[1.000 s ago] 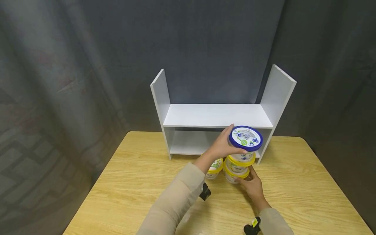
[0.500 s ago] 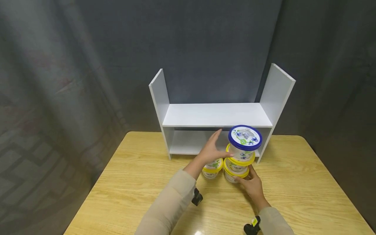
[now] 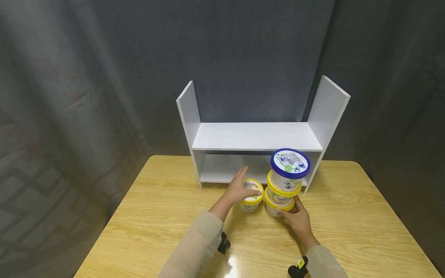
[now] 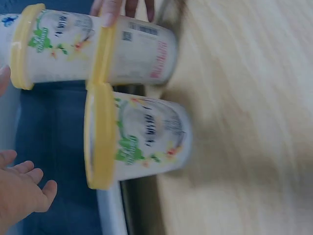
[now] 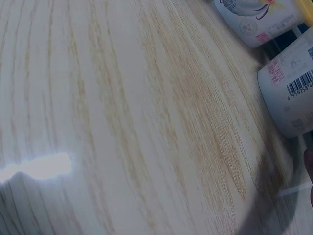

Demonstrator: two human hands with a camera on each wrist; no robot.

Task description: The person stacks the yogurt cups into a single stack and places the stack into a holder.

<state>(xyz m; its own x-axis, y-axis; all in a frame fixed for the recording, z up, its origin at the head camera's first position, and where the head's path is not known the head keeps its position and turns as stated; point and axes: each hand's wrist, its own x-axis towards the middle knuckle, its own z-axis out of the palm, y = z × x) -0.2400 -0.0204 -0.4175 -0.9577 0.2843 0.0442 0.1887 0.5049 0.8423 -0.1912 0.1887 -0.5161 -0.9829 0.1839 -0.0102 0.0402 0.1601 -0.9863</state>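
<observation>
Three lidded ice cream tubs stand stacked before the shelf: a blue-lidded tub (image 3: pixel 290 164) on top, a yellow-lidded tub (image 3: pixel 278 198) in the middle and another yellow-lidded tub (image 3: pixel 272 211) at the bottom. My right hand (image 3: pixel 299 223) grips the bottom tub, thumb in front and fingers round its right side. Left of the stack, a single yellow-lidded tub (image 4: pixel 146 137) rests on the table. Beside that tub my left hand (image 3: pixel 235 192) spreads thumb and fingers, holding nothing; in the head view it overlaps the lid. The right wrist view catches only the lower tub walls.
A white two-tier shelf (image 3: pixel 257 136) with tall side panels stands at the back of the wooden table (image 3: pixel 156 216). Grey curtains (image 3: pixel 250 58) hang behind and at both sides. Black wrist devices (image 3: pixel 224 243) sit under the sleeves.
My left hand has let go of the blue-lidded tub and moved left and down to the single yellow-lidded tub. My right hand stays on the bottom of the stack.
</observation>
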